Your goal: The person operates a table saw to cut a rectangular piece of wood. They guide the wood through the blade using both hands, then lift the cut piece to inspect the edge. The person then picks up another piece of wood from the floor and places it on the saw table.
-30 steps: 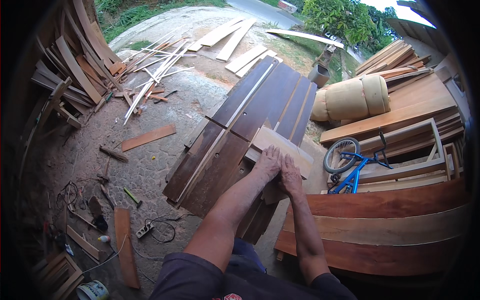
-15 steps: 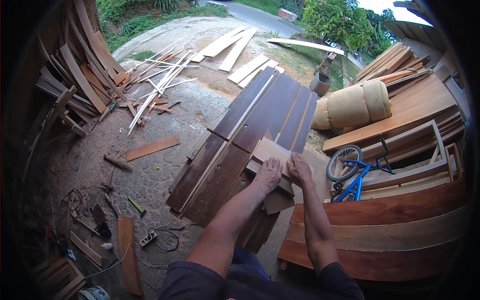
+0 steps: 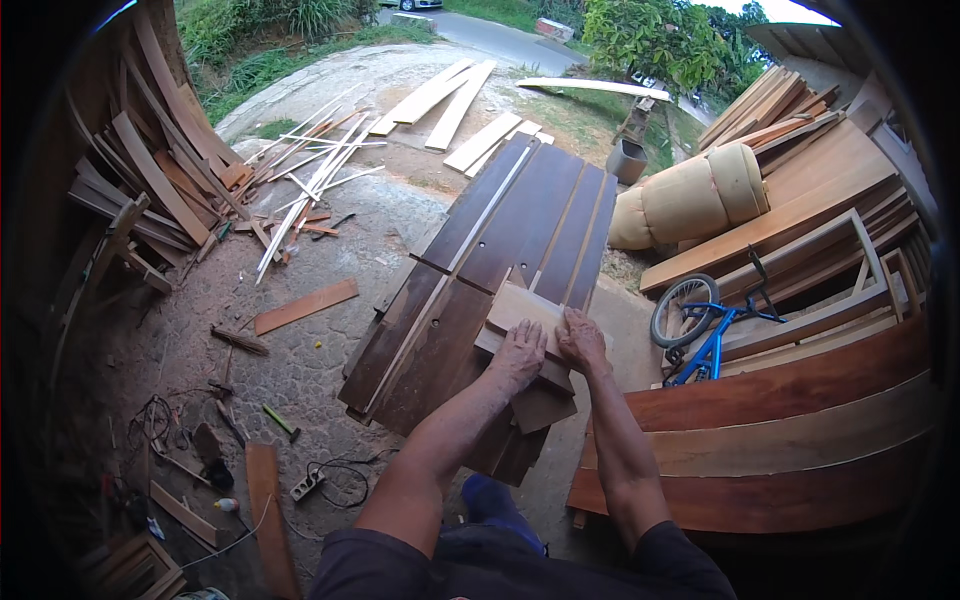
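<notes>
Both hands — the left hand and right hand — lie spread, palms flat on a short pale board atop stacked dark planks — pushed unevenly, it could slide off.

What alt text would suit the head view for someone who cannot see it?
Both hands, left hand and right hand, press flat on a short pale board atop a stack of dark planks outdoors. A blue bicycle stands to the right.
</notes>
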### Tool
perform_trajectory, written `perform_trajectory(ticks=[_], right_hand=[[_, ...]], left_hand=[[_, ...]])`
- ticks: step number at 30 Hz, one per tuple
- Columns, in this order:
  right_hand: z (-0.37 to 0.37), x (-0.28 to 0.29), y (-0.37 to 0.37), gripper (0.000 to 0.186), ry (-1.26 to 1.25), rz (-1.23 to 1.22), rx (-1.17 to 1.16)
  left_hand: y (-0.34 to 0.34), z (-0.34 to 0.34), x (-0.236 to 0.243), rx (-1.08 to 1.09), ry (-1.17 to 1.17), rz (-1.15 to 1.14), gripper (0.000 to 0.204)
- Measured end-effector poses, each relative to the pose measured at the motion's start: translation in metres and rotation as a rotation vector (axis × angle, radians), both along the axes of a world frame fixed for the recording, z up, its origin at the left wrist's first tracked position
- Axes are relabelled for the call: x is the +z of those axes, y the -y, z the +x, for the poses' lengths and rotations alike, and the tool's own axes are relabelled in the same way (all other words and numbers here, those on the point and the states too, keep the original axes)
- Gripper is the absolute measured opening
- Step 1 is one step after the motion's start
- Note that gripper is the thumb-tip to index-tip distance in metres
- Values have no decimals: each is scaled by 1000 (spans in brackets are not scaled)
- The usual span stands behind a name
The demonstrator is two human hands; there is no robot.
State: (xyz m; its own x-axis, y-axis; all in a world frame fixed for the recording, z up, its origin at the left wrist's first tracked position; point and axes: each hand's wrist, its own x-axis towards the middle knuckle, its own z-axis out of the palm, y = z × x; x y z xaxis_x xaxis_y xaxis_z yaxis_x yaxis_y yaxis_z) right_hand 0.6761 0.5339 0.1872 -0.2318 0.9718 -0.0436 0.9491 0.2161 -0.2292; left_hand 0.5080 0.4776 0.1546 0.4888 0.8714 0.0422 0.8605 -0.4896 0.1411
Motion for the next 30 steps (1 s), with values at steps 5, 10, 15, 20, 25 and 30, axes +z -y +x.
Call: perform_trajectory(ticks=[5, 10, 15, 20, 25, 30], right_hand=[[-14, 7, 32, 57, -38, -54, -22], [-16, -5, 65, 58, -48, 2, -27], [-30, 2, 110, 58, -41, -61, -9], [-39, 3, 163, 57, -50, -52, -23], [-42, 9, 202, 55, -88, -118, 3], [-5, -5, 185, 48, -228, -133, 50]], left_hand=[[32, -13, 1, -10, 9, -9, 54], [69, -23, 8, -38, -36, 12, 55], [117, -39, 12, -53, -60, 10, 56], [170, -53, 20, -83, -72, 9, 58], [210, -62, 25, -94, -65, -26, 60], [217, -62, 44, -116, -36, -93, 70]])
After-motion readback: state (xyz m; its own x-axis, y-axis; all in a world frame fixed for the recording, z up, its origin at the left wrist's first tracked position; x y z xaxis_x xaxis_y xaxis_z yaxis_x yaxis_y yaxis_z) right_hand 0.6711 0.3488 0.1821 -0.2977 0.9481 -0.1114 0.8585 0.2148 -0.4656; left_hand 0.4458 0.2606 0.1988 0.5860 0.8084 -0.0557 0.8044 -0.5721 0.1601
